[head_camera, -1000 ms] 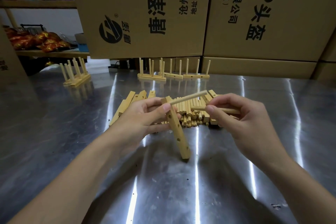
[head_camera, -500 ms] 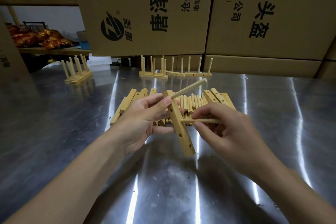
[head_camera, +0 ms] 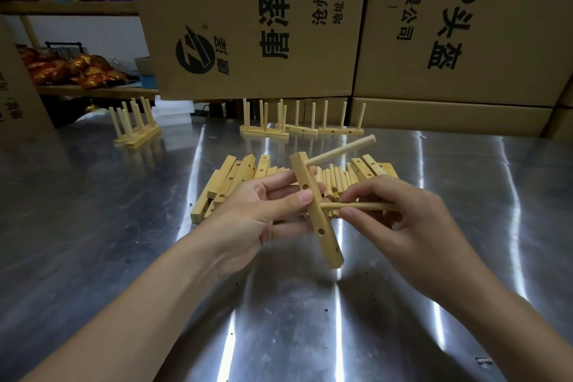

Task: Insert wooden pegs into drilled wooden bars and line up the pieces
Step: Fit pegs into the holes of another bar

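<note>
Above the steel table, the left hand grips the tilted drilled bar mid-length. The right hand pinches a peg at a hole. Both pieces are judged light and rigid; hold the peg near its tip.

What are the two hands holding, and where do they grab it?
The left hand grips the drilled wooden bar around its upper half. The right hand pinches a wooden peg near its middle, with the peg's tip at the bar.
</note>
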